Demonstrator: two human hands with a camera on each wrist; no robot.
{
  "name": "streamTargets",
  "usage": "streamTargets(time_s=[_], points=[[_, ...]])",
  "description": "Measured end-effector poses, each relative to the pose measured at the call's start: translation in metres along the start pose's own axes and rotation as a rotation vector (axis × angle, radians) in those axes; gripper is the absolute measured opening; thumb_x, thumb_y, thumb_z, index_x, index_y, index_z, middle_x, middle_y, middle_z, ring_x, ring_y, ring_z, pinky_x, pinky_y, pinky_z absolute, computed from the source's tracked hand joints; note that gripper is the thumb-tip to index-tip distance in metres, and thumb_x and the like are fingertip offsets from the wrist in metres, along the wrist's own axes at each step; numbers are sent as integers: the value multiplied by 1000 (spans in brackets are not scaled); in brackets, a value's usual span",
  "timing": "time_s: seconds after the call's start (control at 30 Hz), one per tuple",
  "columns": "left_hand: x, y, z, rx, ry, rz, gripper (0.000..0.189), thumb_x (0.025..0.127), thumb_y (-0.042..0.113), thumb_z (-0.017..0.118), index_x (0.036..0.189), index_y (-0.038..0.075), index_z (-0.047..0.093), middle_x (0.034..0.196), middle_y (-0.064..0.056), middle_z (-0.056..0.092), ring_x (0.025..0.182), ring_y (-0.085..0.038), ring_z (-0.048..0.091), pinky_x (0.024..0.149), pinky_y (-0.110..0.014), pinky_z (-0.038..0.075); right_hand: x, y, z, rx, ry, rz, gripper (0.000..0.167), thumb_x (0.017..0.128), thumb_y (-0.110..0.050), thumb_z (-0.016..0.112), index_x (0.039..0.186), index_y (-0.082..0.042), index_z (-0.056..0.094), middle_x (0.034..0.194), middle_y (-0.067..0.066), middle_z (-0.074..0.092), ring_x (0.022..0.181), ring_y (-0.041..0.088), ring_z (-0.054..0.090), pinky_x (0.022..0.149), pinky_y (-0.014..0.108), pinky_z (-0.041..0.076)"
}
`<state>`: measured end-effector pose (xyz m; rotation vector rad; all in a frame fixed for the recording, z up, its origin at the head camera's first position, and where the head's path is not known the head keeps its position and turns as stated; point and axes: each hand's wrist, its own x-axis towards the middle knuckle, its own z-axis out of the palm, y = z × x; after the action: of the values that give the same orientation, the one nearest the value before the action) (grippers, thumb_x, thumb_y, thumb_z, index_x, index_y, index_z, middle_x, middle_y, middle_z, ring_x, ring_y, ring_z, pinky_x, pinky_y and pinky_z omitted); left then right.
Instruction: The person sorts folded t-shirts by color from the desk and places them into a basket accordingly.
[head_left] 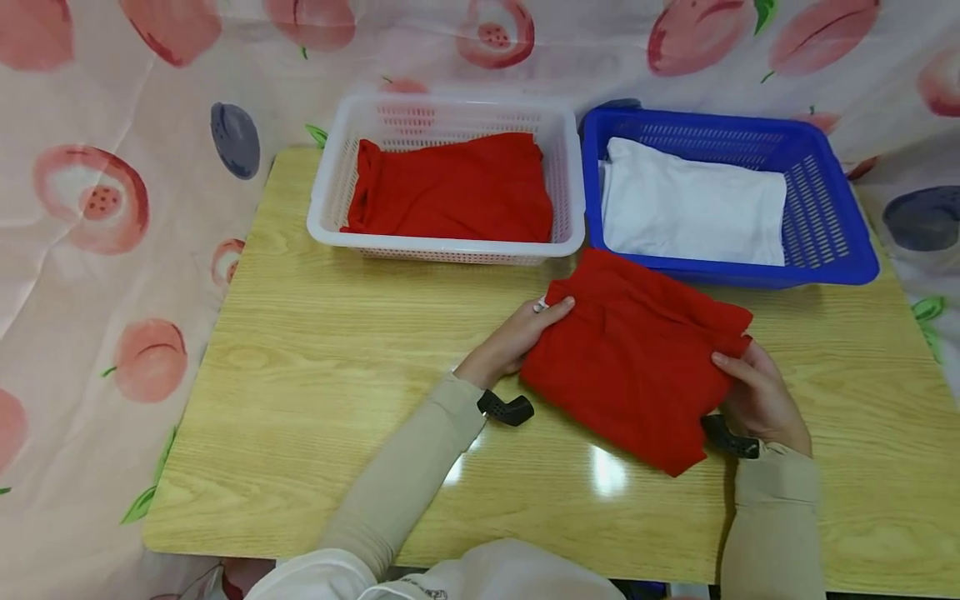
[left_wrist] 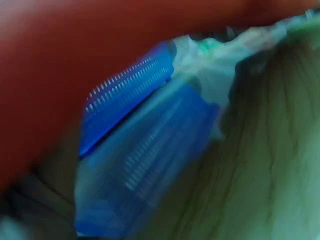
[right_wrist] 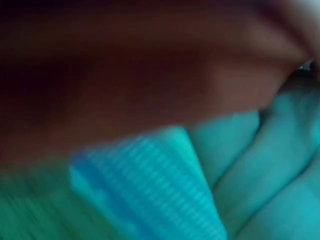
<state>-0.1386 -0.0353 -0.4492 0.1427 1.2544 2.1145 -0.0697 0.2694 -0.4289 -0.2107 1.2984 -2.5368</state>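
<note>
A folded red garment (head_left: 630, 358) is held above the table in front of the blue basket; its exact kind cannot be told. My left hand (head_left: 525, 330) grips its left edge, thumb on top and the other fingers mostly hidden beneath. At the opposite edge, my right hand (head_left: 767, 398) holds it the same way, thumb over the fabric. The garment's far corner overlaps the blue basket's front rim. Blurred red cloth (left_wrist: 60, 65) fills much of the left wrist view. In the right wrist view, curled fingers (right_wrist: 270, 165) show beneath the dark cloth (right_wrist: 125, 95).
A white basket (head_left: 447, 243) at the back holds folded red cloth (head_left: 457, 187). Right of it, the blue basket (head_left: 855, 250) contains folded white cloth (head_left: 693, 204). Both stand on the wood-grain table (head_left: 315, 400), against a fruit-print curtain (head_left: 172, 275).
</note>
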Motion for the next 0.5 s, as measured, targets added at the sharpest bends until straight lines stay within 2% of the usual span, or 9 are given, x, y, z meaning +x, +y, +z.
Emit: streamTargets(time_s=[0.13,0.33,0.43,0.5], points=[[-4,9,-3,29,40,35,36,87,37,55,108,8,54,88,-8,62,72,-18,61,63,-34,51,4,8,4,32,-24,-47,40,90,12,27,129,5,34,115,15,54,96,26,58,79,34,48],[-10,22,-1,63,28,70,38,87,37,54,113,8,52,92,-6,61,76,-16,60,67,-32,50,6,13,8,177,-121,-81,40,90,13,20,128,9,33,108,21,56,86,31,61,69,37,51],[-11,28,2,92,33,96,37,88,36,54,113,9,52,94,-6,61,79,-16,59,70,-31,49,7,14,12,237,-129,-112,40,92,10,19,129,9,33,109,22,55,88,31,60,71,37,51],[-13,33,4,134,68,126,35,88,34,54,110,7,54,90,-6,61,76,-16,59,69,-30,49,8,15,16,295,-127,-129,39,93,8,19,128,9,34,111,22,54,92,31,58,74,37,49]])
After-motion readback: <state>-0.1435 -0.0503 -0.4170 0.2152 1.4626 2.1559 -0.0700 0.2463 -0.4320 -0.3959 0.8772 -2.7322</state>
